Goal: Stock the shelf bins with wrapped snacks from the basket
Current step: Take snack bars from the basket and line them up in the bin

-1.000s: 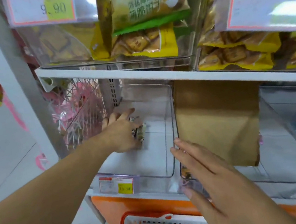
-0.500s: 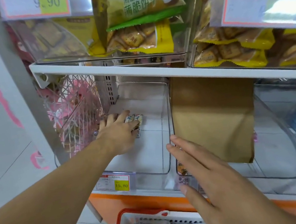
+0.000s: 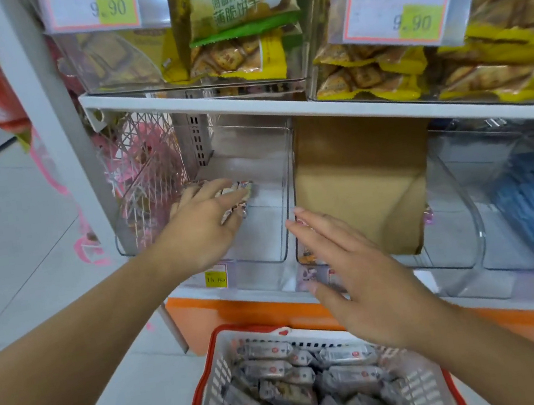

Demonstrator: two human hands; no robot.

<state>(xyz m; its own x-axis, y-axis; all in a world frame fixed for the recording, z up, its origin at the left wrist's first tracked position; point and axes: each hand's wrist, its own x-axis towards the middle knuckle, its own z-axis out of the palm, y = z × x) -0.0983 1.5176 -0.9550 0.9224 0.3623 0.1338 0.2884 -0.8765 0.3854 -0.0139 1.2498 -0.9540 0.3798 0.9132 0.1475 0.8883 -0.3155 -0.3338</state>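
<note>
Several wrapped snacks (image 3: pixel 235 198) are gripped in the left hand (image 3: pixel 205 227) inside the clear shelf bin (image 3: pixel 260 203), their long axes pointing toward its back; the right hand (image 3: pixel 356 274), flat and holding nothing, hovers nearer the basket (image 3: pixel 320 385) below the bin.

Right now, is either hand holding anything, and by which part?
The left hand holds a few wrapped snacks inside the clear bin, fingers curled over them; the exact hold is hidden. The right hand is open and holds nothing.
</note>
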